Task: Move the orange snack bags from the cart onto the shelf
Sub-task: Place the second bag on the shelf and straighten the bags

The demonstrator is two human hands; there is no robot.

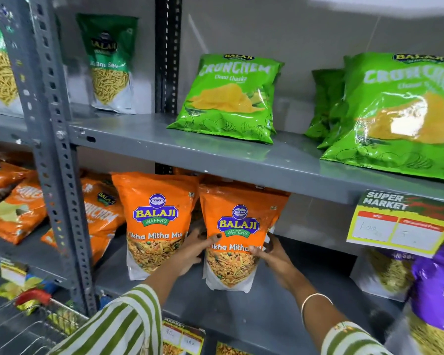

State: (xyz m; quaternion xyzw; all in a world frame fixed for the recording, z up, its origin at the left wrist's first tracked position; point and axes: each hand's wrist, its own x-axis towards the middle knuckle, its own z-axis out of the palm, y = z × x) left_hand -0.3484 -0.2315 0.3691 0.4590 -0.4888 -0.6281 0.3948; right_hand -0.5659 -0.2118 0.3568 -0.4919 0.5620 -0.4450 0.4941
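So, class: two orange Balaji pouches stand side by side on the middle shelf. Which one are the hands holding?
The right-hand pouch: the left hand and right hand grip its sides. The other pouch stands to its left, not gripped.

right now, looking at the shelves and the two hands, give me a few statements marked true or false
1. Both hands hold the same orange Balaji snack bag. True: the left hand grips its left edge and the right hand its right edge.
2. That bag stands on the top shelf. False: it is at the lower grey metal shelf, under the shelf with the green Crunchem chip bags.
3. A second orange Balaji snack bag stands just left of the held one. True.
4. The yellow price tag hangs left of the held bag. False: it hangs to the right.
5. The right wrist is bare. False: it wears a thin bangle.
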